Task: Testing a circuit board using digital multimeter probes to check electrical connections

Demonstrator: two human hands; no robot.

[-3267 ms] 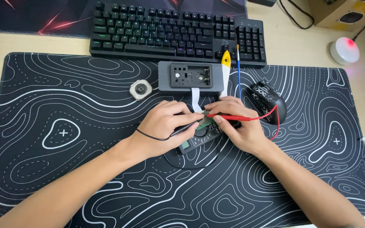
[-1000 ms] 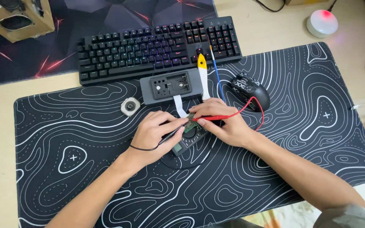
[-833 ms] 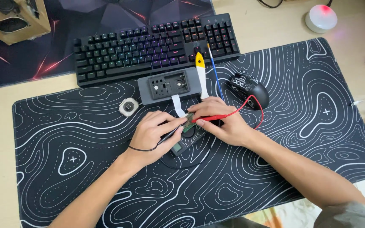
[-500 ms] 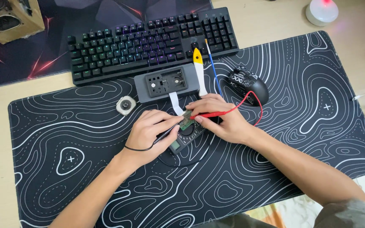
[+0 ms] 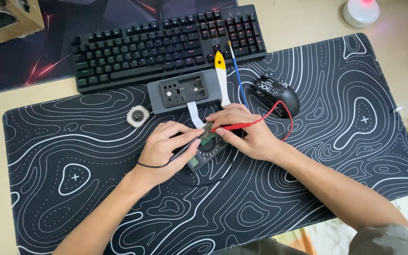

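My left hand (image 5: 166, 148) grips a black test probe (image 5: 185, 148) like a pen, its tip on a small green circuit board (image 5: 207, 139). My right hand (image 5: 246, 134) holds a red test probe (image 5: 232, 126), whose tip meets the same board from the right. The board rests on top of a dark multimeter (image 5: 204, 153) lying on the black patterned desk mat (image 5: 72, 198). A red lead (image 5: 284, 111) loops away behind my right hand and a black lead (image 5: 152, 165) curls under my left wrist.
Behind the hands lie a grey opened device case (image 5: 183, 92) with a white ribbon, a yellow-and-white tool (image 5: 221, 78), a thin blue tool (image 5: 238, 78), a small round part (image 5: 138, 115), a black mouse (image 5: 276, 93) and a keyboard (image 5: 166, 45). A white lamp (image 5: 361, 10) stands far right.
Only the view has shifted, sliding slightly left and down. Both hands keep the probes on the board in the same pose.
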